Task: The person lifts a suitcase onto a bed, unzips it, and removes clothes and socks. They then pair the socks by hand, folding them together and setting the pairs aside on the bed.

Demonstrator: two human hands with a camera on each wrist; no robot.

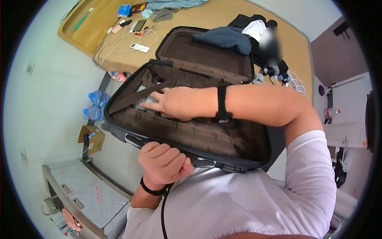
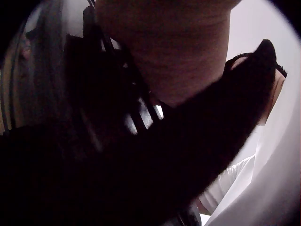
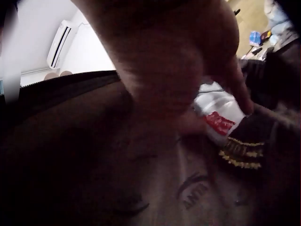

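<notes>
An open black suitcase with a dark brown lining lies tilted against the person's body. At its front edge the left hand grips the suitcase handle, fingers curled over it. The right hand reaches down inside the case, fingers spread beside the dark strap. Under those fingers lies a pale, clear-looking packet. From the right wrist, a white packet with a red label shows just beyond the hand, next to dark cloth with yellow lettering. The left wrist view is mostly dark.
The lid leans back on a bed, with dark blue clothing over its edge. Cables and a phone lie at the bed's left. Blue-capped bottles and a cardboard box stand on the floor at left.
</notes>
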